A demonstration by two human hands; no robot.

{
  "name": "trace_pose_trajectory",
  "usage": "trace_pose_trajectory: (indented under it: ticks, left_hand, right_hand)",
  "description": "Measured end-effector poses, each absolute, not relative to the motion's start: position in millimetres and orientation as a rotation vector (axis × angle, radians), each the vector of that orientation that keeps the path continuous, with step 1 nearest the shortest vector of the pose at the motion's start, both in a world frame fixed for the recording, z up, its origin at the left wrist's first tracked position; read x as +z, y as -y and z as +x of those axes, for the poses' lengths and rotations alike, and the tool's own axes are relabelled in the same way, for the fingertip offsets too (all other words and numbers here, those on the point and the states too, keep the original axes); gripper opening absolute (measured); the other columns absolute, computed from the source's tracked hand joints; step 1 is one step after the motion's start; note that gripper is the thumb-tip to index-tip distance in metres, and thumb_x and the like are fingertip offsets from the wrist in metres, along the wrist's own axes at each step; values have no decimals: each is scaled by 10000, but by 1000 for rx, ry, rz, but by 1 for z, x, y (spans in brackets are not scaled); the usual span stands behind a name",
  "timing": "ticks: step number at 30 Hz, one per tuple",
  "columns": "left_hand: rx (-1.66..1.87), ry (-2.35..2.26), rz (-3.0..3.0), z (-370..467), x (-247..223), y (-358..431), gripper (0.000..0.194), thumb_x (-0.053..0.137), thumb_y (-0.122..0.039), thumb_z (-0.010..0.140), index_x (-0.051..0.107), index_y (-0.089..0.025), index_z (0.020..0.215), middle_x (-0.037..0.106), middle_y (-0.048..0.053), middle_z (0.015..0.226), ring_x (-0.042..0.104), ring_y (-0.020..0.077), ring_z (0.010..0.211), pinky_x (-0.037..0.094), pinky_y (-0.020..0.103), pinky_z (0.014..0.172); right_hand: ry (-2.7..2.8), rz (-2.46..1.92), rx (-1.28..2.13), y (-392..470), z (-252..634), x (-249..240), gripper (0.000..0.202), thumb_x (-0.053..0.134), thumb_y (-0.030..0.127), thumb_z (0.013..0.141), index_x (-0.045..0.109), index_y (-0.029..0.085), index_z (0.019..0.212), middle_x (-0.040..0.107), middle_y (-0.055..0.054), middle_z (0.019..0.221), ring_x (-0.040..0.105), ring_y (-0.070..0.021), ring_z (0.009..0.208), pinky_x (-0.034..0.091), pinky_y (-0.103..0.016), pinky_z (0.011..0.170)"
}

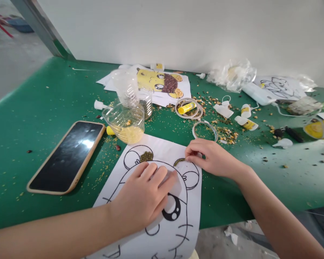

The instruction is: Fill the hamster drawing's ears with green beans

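A white sheet with a black-outlined cartoon animal (181,201) lies at the table's front edge. My left hand (144,192) rests flat on the middle of the drawing, fingers spread and holding nothing, covering part of the face. Over the right ear, my right hand (205,156) has its thumb and index finger pinched together; anything between them is too small to make out. Small green beans (146,156) fill part of the left ear, and a thin green band (180,161) runs along the top of the right ear.
Left of the sheet lies a phone (67,158). Behind the sheet stands a clear plastic container (126,124) with yellow grains. Tape rings (205,130), glue bottles (246,123), scattered seeds and a partly covered picture (162,84) lie farther back.
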State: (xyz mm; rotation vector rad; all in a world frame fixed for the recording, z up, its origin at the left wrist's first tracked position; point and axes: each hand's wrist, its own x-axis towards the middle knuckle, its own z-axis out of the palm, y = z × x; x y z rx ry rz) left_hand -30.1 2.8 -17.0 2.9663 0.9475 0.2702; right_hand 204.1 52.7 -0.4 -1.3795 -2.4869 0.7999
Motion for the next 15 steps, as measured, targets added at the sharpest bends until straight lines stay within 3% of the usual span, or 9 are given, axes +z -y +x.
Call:
trace_pose_trajectory:
  ticks: [15]
  left_hand:
    - [242,-946,2981,-30,-16,-2,386,414,-283,861,497,-180,1224,524,55,915,431,218,798,357,375,732]
  right_hand:
    - [2540,-1374,767,-51,203,-4,73,484,160,837,516,186,776,555,-20,795,479,-145,780,371,-257,674]
